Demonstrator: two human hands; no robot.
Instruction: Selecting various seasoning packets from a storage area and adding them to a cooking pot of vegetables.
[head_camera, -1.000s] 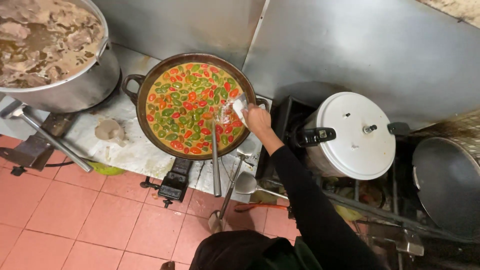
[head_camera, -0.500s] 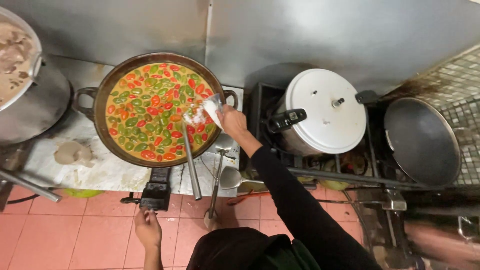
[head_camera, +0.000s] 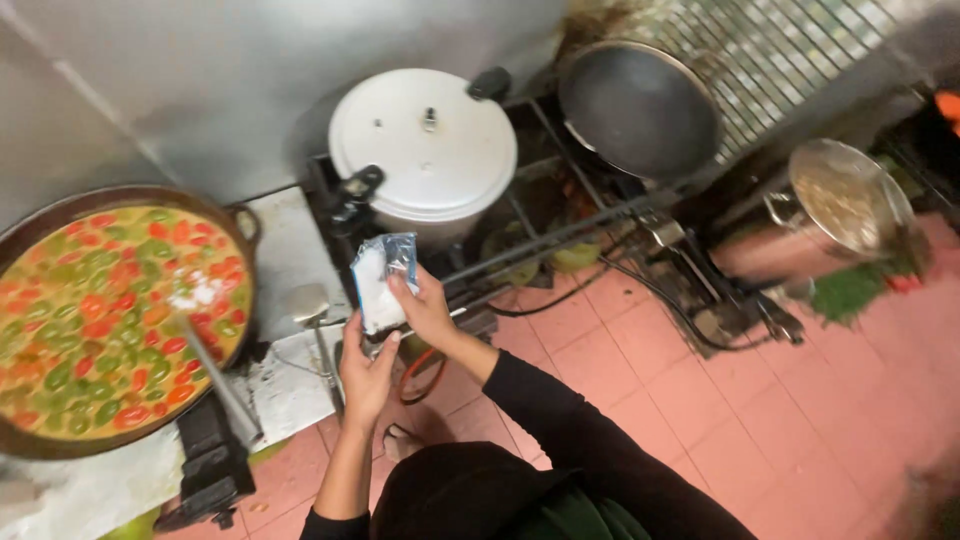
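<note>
A view from above onto a commercial kitchen with a pink tiled floor (head_camera: 640, 370). Two bare hands, reaching out from black sleeves, meet in the middle of the picture over the floor, just in front of the stove.

The right hand (head_camera: 425, 305) is closed around a small clear plastic packet (head_camera: 380, 285) of white powder or grains, with some blue on its upper corner. The left hand (head_camera: 368, 372) is raised just below it, palm up and fingers loosely spread, touching or nearly touching the packet's lower edge; whether it grips the packet cannot be told.

To the left, on a pale cloth-covered counter (head_camera: 290, 250), stands a wide, dark pan (head_camera: 110, 310) with handles. It is full of an orange-yellow liquid dotted with red and green vegetable pieces. A small white heap (head_camera: 195, 293) lies on the surface near the pan's right side, not yet stirred in, next to the end of a long metal utensil (head_camera: 215, 370) that leans in the pan. A metal ladle (head_camera: 315, 320) rests just beside the pan.

Behind the hands, a white-lidded pressure cooker (head_camera: 425, 145) with black handles sits on the stove. Further right are an empty dark wok (head_camera: 640, 105) and, lower down, a metal pot (head_camera: 850, 200) holding something brownish.

Judging by the heap in the pan, some of the white stuff seems already added; the packet, well clear of the pan, looks part full, and the mixing remains undone.
</note>
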